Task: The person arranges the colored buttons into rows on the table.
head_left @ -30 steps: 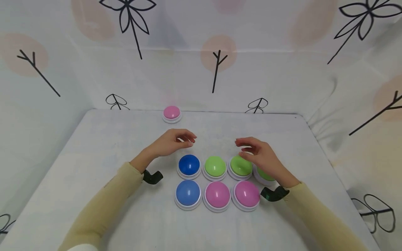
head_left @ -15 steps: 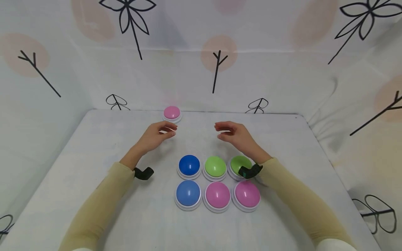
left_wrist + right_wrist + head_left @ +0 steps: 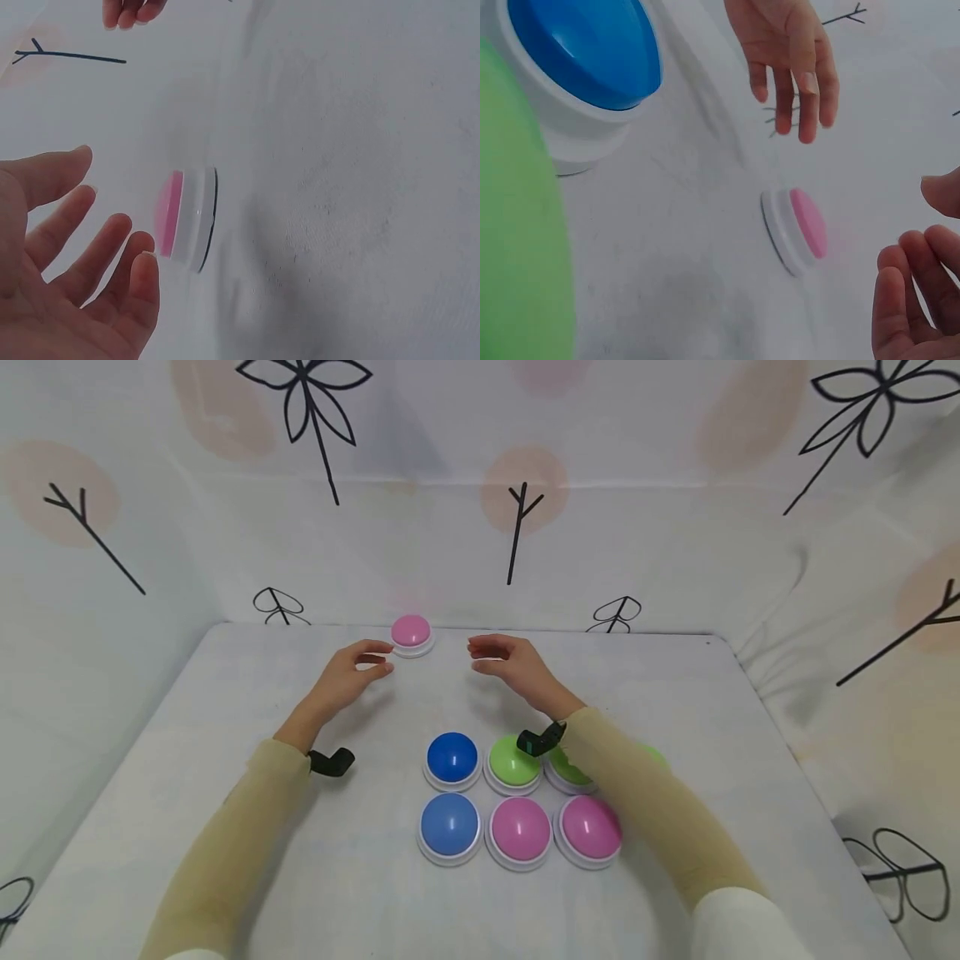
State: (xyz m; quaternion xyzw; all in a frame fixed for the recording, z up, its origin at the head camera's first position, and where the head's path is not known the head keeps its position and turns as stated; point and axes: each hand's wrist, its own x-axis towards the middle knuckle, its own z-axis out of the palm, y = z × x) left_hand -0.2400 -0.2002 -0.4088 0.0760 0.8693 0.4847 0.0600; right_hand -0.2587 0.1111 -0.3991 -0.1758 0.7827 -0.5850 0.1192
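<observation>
A pink push button (image 3: 411, 631) with a round white base stands at the table's back edge. My left hand (image 3: 351, 675) is just to its left, fingers loosely bent and holding nothing. On its other side my right hand (image 3: 517, 667) hovers a little farther off, fingers relaxed, palm facing the button. In the left wrist view, the left fingers (image 3: 142, 292) spread beside the pink button (image 3: 174, 214) with a small gap. The right wrist view has both hands on either side of the pink button (image 3: 808, 223).
Nearer the front, buttons stand in two rows: dark blue (image 3: 452, 757) and green (image 3: 513, 762) ones behind, lighter blue (image 3: 449, 823) and two pink (image 3: 521, 829) ones in front. My right sleeve (image 3: 645, 802) partly hides the green ones. A patterned cloth wall (image 3: 420, 543) rises behind the table.
Both hands have moved away from the rows toward the back pink button. The right hand has swung left and back; the left hand has gone left and back. The buttons have stayed put.
</observation>
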